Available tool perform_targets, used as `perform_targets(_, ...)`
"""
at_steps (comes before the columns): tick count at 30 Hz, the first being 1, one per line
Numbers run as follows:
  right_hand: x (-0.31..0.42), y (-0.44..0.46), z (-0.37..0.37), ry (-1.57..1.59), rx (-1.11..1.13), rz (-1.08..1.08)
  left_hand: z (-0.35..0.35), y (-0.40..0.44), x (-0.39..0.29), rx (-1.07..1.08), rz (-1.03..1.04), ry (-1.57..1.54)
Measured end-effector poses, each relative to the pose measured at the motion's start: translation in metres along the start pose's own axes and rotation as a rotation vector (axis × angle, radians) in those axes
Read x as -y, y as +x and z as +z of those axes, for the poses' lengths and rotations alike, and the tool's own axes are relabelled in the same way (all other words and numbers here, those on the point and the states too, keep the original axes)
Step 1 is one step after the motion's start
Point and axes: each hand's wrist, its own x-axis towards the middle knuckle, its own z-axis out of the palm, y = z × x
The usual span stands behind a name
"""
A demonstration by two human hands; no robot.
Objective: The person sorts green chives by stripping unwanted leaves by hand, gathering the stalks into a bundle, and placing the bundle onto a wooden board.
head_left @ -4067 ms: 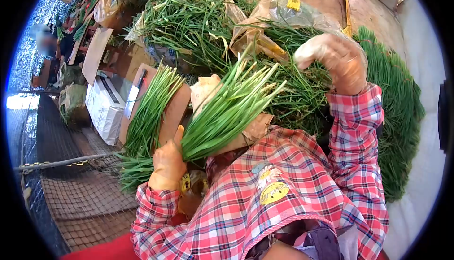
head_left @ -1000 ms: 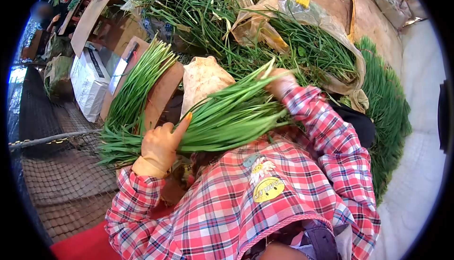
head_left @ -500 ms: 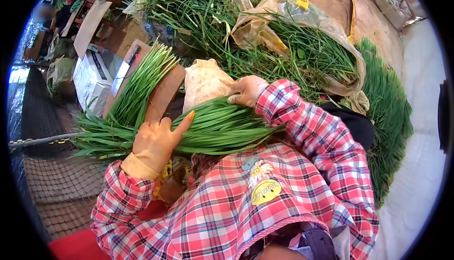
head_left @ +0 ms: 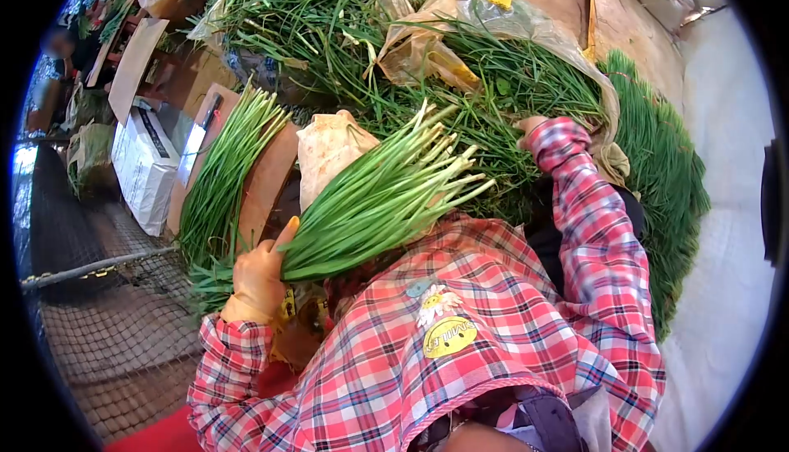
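My left hand, in a thin pale glove with an orange thumb tip, is closed around the leafy end of a bunch of garlic chives. Their pale stem ends fan out up and to the right, over my lap. Out to the right, my right hand is at the heap of loose leaves. Its fingers look curled, but they are small and partly hidden, so what they hold cannot be made out. Beyond the bunch stands a stained cream cloth-like bundle.
Another chive bunch lies on a brown board at left, beside a knife and a white box. A clear plastic bag spills leaves. Tall chives line the right side. Netting hangs lower left.
The bunch in my left hand now points up and right, with its stem ends showing. My right hand has left the bunch and moved right to the leaf heap. The view has shifted slightly.
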Motion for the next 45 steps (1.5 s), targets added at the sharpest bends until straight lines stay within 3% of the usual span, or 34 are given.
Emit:
perform_targets(1, 0.006, -0.014, -0.011, 0.295, 0.015, 0.03, 0.001, -0.001, -0.001, -0.034, 0.01, -0.045)
perform_targets(2, 0.019, -0.026, -0.021, 0.464, -0.135, -0.079, 0.003, -0.001, -0.003, -0.072, 0.018, -0.094)
perform_targets(3, 0.045, -0.057, -0.045, 0.69, -0.125, -0.184, 0.003, -0.001, -0.003, -0.072, 0.017, -0.083)
perform_targets(5, 0.07, -0.044, -0.041, 0.983, -0.144, -0.645, 0.003, 0.0, -0.003, -0.088, 0.046, -0.065)
perform_targets(6, 0.085, -0.032, -0.036, 0.971, -0.151, -0.79, 0.002, 0.0, -0.004, -0.108, 0.063, -0.057)
perform_targets(9, 0.104, 0.045, -0.011, 0.767, -0.192, -0.473, 0.002, -0.002, -0.001, -0.11, 0.072, -0.04)
perform_targets(10, 0.097, 0.011, -0.044, 0.482, -0.262, -0.341, 0.003, -0.004, 0.0, -0.112, 0.073, -0.039)
perform_targets(12, 0.053, 0.0, -0.044, 1.43, -0.24, 0.026, 0.007, -0.008, 0.003, -0.084, 0.064, -0.035)
perform_targets(13, 0.031, 0.032, -0.021, 1.534, -0.248, -0.161, 0.011, -0.007, 0.003, -0.111, 0.052, -0.04)
perform_targets(16, 0.086, -0.038, -0.042, 0.837, -0.285, -0.553, 0.009, -0.001, -0.001, -0.117, 0.052, -0.052)
perform_targets(18, 0.133, -0.063, -0.051, 0.334, -0.125, -0.44, 0.006, -0.001, -0.002, -0.096, 0.049, -0.056)
perform_targets(20, 0.129, -0.055, -0.05, 0.682, -0.003, -0.429, 0.002, -0.002, 0.001, -0.076, 0.061, -0.195)
perform_targets(21, 0.122, -0.042, -0.047, 0.809, -0.078, -0.453, 0.003, -0.004, 0.001, -0.012, 0.02, -0.301)
perform_targets(22, 0.115, -0.004, -0.036, 0.851, -0.243, -0.252, 0.007, -0.009, 0.002, -0.012, 0.022, -0.301)
perform_targets(23, 0.094, -0.026, -0.056, 1.045, -0.215, -0.127, 0.011, -0.013, 0.005, 0.013, 0.025, -0.46)
perform_targets(24, 0.059, 0.007, -0.033, 1.423, -0.411, -0.166, 0.013, -0.014, 0.01, 0.03, 0.033, -0.616)
perform_targets(26, 0.018, 0.004, -0.036, 1.611, -0.504, -0.088, 0.002, -0.022, 0.005, 0.107, -0.114, -0.784)
perform_targets(28, 0.033, 0.007, -0.046, 1.777, -0.056, -0.026, 0.014, -0.021, 0.016, 0.218, -0.128, -1.034)
perform_targets(29, 0.063, -0.011, -0.045, 1.681, -0.118, -0.266, 0.014, -0.016, 0.015, 0.203, -0.127, -1.034)
perform_targets(31, 0.105, -0.05, -0.039, 1.488, -0.034, -0.4, 0.012, -0.008, 0.007, 0.366, -0.234, -1.276)
perform_targets(32, 0.112, -0.056, -0.041, 1.4, 0.1, -0.302, 0.014, -0.008, 0.006, 0.355, -0.242, -1.271)
perform_targets(33, 0.108, -0.03, -0.034, 1.237, -0.063, -0.262, 0.018, -0.009, 0.007, 0.395, -0.269, -1.35)
perform_targets(34, 0.096, -0.027, -0.03, 1.432, -0.264, -0.289, 0.02, -0.011, 0.005, 0.434, -0.293, -1.432)
perform_targets(36, 0.059, -0.018, -0.042, 1.869, -0.3, 0.055, 0.02, -0.01, 0.001, 0.42, -0.273, -1.464)
perform_targets(38, 0.043, -0.046, -0.065, 2.037, -0.526, 0.078, 0.023, -0.011, -0.001, 0.457, -0.345, -1.512)
perform_targets(39, 0.034, -0.044, -0.064, 1.996, -0.596, -0.082, 0.027, -0.01, -0.002, 0.447, -0.323, -1.551)
perform_targets(42, 0.072, -0.101, -0.101, 1.764, -0.427, -0.299, 0.04, -0.01, 0.002, 0.485, -0.308, -1.489)
perform_targets(45, 0.127, -0.112, -0.11, 1.163, -0.277, -0.54, 0.039, -0.009, -0.013, 0.434, -0.313, -1.575)
